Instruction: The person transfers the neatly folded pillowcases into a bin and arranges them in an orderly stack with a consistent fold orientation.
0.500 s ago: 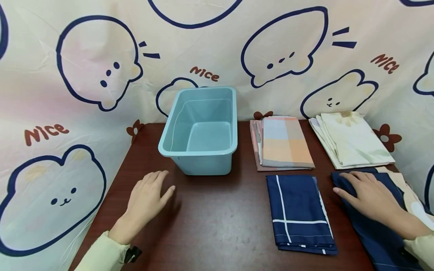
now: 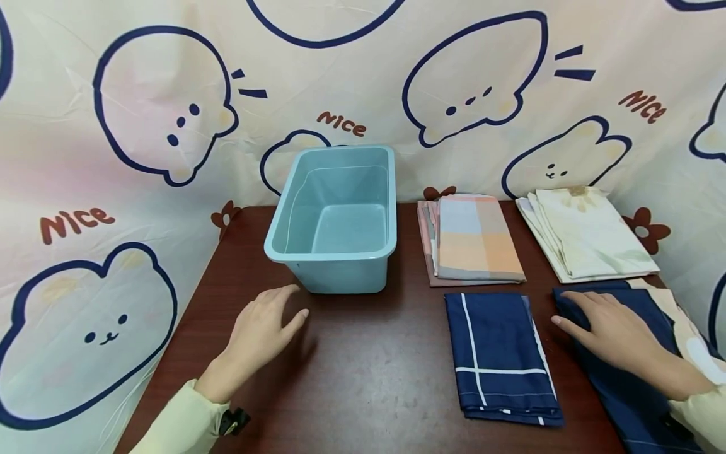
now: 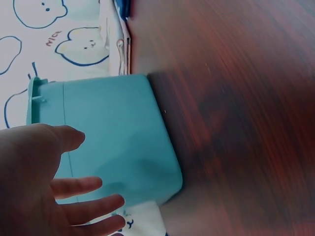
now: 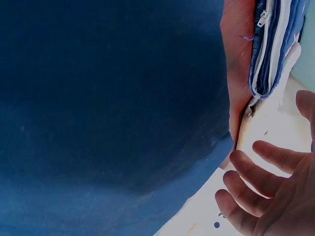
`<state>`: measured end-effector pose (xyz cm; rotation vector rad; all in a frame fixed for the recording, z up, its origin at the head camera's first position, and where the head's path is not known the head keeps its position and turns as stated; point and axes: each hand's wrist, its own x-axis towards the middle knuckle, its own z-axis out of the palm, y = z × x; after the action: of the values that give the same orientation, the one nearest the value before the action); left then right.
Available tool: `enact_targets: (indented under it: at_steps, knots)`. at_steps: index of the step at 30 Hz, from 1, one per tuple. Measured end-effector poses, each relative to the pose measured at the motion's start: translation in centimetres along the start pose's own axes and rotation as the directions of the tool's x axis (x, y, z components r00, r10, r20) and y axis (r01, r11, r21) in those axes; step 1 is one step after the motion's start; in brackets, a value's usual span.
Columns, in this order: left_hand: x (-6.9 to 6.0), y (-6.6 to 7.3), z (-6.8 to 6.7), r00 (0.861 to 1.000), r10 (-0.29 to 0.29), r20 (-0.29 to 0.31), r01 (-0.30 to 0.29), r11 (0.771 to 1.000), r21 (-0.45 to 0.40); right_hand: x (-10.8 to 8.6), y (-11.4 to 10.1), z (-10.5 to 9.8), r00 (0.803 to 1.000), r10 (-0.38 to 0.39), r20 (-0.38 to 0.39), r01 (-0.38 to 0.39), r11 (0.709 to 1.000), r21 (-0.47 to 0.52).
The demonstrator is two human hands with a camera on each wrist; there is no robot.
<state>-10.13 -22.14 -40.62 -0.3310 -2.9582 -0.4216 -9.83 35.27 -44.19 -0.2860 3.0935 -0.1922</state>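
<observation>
A light blue plastic bin (image 2: 347,276) stands at the back middle of the table. Just in front of its left corner hovers my left hand (image 2: 258,334), fingers extended and nothing held. The left wrist view has the bin's side (image 3: 110,123) beyond the spread fingers. My right hand (image 2: 615,334) is above a navy cloth with a cream part (image 2: 615,403) at the table's right; its relaxed fingers grip nothing. Left of it lies a folded navy cloth with white lines (image 2: 505,340). The right wrist view shows this folded cloth's edge with a zipper (image 4: 270,49).
Behind the folded navy cloth lies a folded checked cloth (image 2: 476,239) in orange, pink and grey. A folded white cloth (image 2: 595,236) is at the back right. A cartoon-printed curtain (image 2: 465,170) hangs behind and beside the brown table (image 2: 363,378).
My left hand has moved right, toward the front of the bin. The right hand has shifted slightly left over the navy cloth. The bin and folded cloths stay in place.
</observation>
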Motion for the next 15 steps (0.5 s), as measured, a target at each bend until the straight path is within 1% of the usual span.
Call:
enact_targets:
  at_steps: [5, 11, 15]
  knots:
    - [0.3, 0.9, 0.6, 1.0, 0.004, 0.016, -0.003, 0.999, -0.041, 0.2, -0.3, 0.1, 1.0, -0.006, 0.012, 0.005, 1.0, 0.018]
    - [0.7, 2.1, 1.4, 0.999, 0.018, 0.031, -0.017, 0.999, -0.047, 0.4, -0.7, 0.2, 0.998, 0.011, 0.06, -0.014, 0.999, 0.042]
    - [1.0, 2.8, 1.9, 0.998, 0.025, 0.051, -0.022, 0.998, -0.062, 0.5, -0.8, 0.2, 0.997, 0.009, 0.071, -0.014, 0.997, 0.07]
